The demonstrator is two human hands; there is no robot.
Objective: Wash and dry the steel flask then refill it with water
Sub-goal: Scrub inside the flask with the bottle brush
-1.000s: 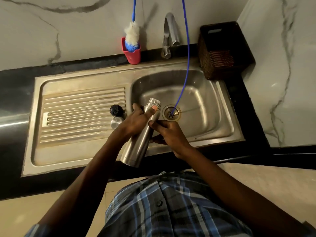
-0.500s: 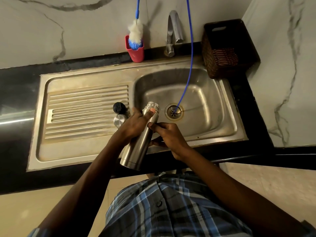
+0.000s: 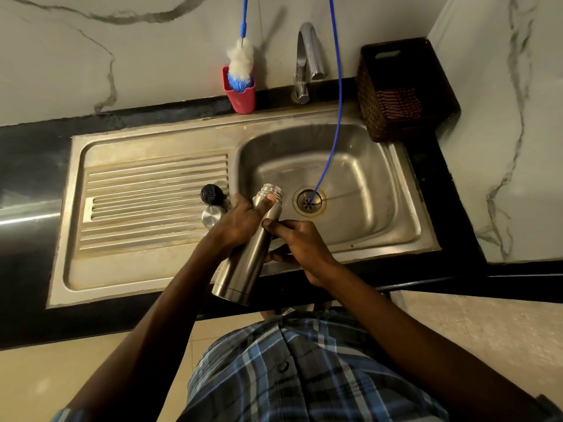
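Flask (image 3: 248,260) unmoved, both hands still gripping

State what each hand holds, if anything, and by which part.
The left hand grips the steel flask at its upper body, thumb near the neck; the right hand holds its middle.

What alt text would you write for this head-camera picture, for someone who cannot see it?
A person's left hand grips an uncapped steel flask, tilted over the front edge of a steel sink, while the right hand touches its side. The flask's black cap lies on the drainboard; the tap shows no running water.
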